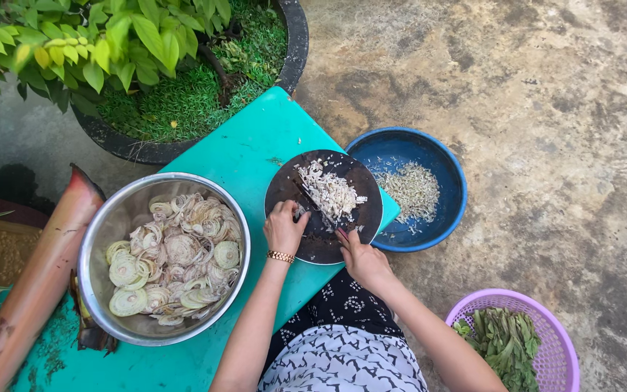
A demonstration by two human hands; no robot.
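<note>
Hands: right (pixel 361 255) gripping knife (pixel 318 208), left (pixel 284 226) pressing round board (pixel 324 206); teal table (pixel 241 156), concrete floor (pixel 546 109).

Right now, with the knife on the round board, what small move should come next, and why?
Probably one more chop: the right hand holds the knife across the board, the left hand steadies a piece beside the blade, and the chopped pile lies just past it. The blue bowl already holds some.

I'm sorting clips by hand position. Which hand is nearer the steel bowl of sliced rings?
Left. The left hand rests on the dark chopping board's near edge, close beside the steel bowl; the right hand is farther away, holding a knife.
</note>
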